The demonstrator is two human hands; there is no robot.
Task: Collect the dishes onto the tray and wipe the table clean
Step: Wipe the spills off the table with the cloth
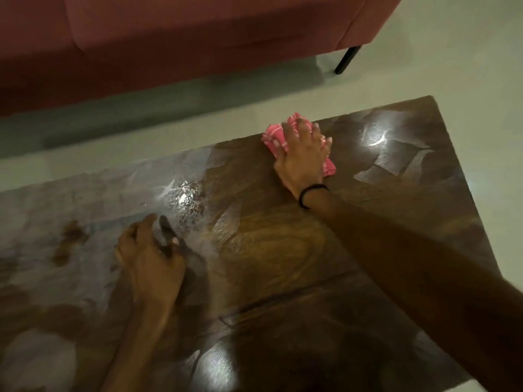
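My right hand (pixel 302 157) lies with fingers spread on top of a bunched pink checked cloth (pixel 273 137) and presses it onto the brown wooden table (pixel 283 250) near the far edge. The cloth sticks out on both sides of the hand. My left hand (pixel 150 256) rests on its fingertips on the table at the near left and holds nothing. A glistening wet patch (pixel 189 202) lies just beyond the left hand, and brown smears (pixel 70 239) mark the dull, filmy left part of the top. No dishes or tray are in view.
A red sofa (pixel 169 38) on a black leg (pixel 348 59) stands beyond the table, with a strip of pale floor (pixel 141 137) between them. The table's right edge (pixel 464 176) borders more pale floor.
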